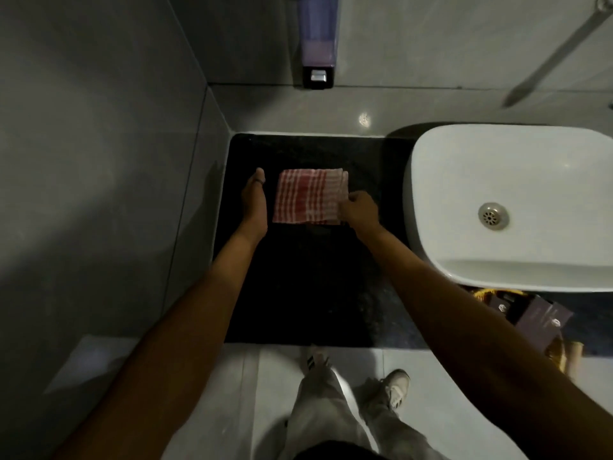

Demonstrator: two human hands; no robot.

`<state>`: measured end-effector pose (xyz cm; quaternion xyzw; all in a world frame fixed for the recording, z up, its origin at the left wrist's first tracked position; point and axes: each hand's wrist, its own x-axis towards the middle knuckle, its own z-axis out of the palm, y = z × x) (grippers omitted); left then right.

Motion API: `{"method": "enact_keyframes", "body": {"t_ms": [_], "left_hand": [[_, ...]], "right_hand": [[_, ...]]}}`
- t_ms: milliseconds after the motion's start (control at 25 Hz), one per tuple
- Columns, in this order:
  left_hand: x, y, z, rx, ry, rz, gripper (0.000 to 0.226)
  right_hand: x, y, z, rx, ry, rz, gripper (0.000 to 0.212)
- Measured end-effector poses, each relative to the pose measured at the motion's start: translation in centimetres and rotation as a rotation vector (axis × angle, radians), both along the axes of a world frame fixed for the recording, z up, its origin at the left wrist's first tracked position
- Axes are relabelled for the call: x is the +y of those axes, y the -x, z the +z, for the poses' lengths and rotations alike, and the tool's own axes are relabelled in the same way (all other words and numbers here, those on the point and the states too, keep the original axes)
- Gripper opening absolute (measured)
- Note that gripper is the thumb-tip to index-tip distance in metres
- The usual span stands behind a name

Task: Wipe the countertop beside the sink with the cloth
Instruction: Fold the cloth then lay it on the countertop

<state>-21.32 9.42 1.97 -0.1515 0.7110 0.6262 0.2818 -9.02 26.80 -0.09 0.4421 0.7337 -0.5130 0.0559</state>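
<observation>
Hands frame a folded red-checked cloth (310, 197) lying flat on the dark countertop (298, 287) left of the sink (510, 207). Left hand (254, 199) rests open-palmed against its edge; right hand (360, 207) pinches the other edge. Wiping looks barely begun, with the far countertop still to cover.

Woven checked cloth (310, 196), matt speckled stone countertop (298, 287), glossy ceramic sink (431, 180), metal drain (493, 216)

I find no legible text. The dark boxes (544, 318) below the sink (431, 180) carry small pale logos, too blurred to read.
</observation>
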Motion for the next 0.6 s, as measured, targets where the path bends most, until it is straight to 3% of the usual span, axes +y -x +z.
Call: {"method": "enact_keyframes", "body": {"t_ms": [120,240,320,480,600], "left_hand": [[-0.1,-6.1,1.0,0.231,0.061,-0.037,0.039],[0.9,-17.1,0.2,0.266,0.151,-0.311,0.037],[2.5,-24.2,-0.2,0.273,0.114,-0.568,0.045],[8.5,-32.1,0.5,0.22,0.194,-0.864,0.07],[12.2,-35.6,1.3,0.249,0.349,-1.038,0.081]], "right_hand": [[-0.4,-5.6,4.2,0.081,-0.287,0.15,0.046],[-1.6,-15.3,6.9,0.319,-0.692,0.343,0.032],[-1.1,-22.3,7.6,0.316,-0.881,0.461,0.021],[3.6,-32.7,6.9,0.02,-0.902,0.379,0.019],[7.7,-37.9,5.8,-0.321,-0.831,0.137,0.046]]}}
